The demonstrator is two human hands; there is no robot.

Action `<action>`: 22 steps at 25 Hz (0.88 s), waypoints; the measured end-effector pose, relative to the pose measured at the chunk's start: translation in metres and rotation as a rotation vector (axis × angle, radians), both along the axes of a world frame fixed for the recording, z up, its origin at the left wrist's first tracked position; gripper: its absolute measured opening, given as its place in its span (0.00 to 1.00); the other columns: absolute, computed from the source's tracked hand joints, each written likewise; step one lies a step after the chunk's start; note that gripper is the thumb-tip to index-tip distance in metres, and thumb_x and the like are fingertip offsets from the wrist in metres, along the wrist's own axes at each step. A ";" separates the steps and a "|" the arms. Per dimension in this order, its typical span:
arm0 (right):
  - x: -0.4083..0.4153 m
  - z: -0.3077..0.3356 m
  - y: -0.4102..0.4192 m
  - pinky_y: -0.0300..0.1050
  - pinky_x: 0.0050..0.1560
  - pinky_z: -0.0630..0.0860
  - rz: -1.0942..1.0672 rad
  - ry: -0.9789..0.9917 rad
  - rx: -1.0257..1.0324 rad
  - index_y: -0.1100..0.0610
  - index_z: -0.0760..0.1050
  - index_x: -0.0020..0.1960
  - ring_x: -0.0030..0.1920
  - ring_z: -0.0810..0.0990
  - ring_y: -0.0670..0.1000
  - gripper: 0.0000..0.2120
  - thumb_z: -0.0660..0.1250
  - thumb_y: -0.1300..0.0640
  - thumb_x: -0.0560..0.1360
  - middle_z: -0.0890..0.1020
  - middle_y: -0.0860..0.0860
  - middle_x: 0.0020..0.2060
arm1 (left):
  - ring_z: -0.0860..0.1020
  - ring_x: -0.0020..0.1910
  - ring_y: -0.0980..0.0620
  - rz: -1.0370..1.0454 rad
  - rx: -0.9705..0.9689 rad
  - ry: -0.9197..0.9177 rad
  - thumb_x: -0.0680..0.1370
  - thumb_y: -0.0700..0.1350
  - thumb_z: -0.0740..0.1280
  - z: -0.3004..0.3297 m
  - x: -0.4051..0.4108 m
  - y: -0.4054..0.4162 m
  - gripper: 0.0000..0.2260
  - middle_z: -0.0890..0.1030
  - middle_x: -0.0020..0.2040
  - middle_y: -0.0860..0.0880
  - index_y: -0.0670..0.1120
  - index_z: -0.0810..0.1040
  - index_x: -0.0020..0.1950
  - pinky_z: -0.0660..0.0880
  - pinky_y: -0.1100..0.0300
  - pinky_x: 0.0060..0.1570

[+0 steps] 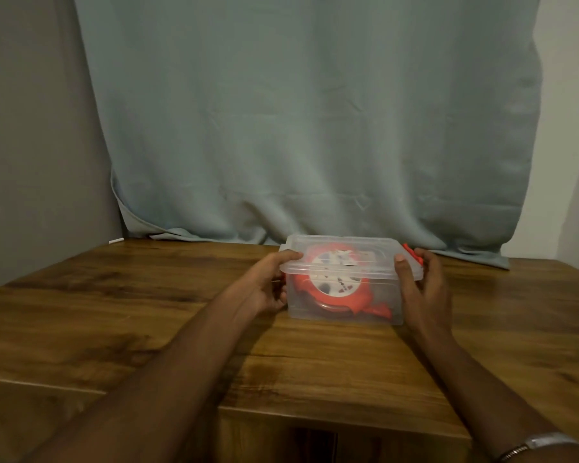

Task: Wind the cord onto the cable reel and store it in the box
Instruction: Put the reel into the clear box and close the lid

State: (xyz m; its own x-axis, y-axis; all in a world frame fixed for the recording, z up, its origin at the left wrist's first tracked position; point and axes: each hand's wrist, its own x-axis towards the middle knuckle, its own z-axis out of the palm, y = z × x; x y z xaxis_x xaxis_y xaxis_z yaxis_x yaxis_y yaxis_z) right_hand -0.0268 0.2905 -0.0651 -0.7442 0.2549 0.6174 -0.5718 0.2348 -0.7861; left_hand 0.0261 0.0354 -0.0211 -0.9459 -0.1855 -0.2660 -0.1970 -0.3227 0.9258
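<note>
One big pale blue-grey curtain (308,121) fills most of the back, hanging down till its hem bunches on the far edge of the wooden table (114,329). Table's a dark woodgrain top with a seam running across it.

Toward the back middle of the table sits the clear plastic box (345,295), lid (348,252) on top of it. You can see right through the walls: the orange cable reel (331,289) with its white centre label is inside, lying tilted, and it takes up most of the box. Can't make out the cord itself through the plastic, too blurry.

Both hands are on the box ends. Left hand (264,285) has its thumb lying on the lid's left corner and the fingers curled in under the rim on that side, so it's got a grip on the box. Right hand (422,289) has its thumb pressing down on the lid's right front corner, fingers wrapped round the end by the orange latch (413,253).

Smallest bit: a silvery bracelet (542,444) on the right wrist, bottom corner
</note>
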 end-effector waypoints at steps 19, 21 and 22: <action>0.029 0.012 0.002 0.57 0.64 0.77 -0.230 0.138 0.324 0.53 0.75 0.70 0.63 0.81 0.55 0.23 0.64 0.41 0.81 0.82 0.53 0.65 | 0.82 0.61 0.41 0.531 -1.282 0.522 0.86 0.50 0.65 0.004 0.014 0.015 0.15 0.84 0.61 0.40 0.40 0.83 0.63 0.74 0.55 0.53; 0.046 0.018 0.008 0.56 0.62 0.79 -0.291 0.303 0.576 0.57 0.79 0.67 0.62 0.82 0.57 0.20 0.65 0.48 0.81 0.83 0.55 0.65 | 0.82 0.59 0.42 0.538 -1.539 0.697 0.84 0.49 0.67 0.000 0.034 0.012 0.14 0.85 0.61 0.42 0.42 0.83 0.64 0.77 0.52 0.54; 0.054 0.018 0.011 0.55 0.61 0.80 -0.321 0.361 0.704 0.59 0.81 0.66 0.61 0.83 0.58 0.19 0.65 0.51 0.80 0.84 0.57 0.64 | 0.83 0.55 0.42 0.481 -1.643 0.715 0.83 0.48 0.67 -0.003 0.043 0.012 0.12 0.85 0.58 0.44 0.43 0.83 0.62 0.78 0.51 0.50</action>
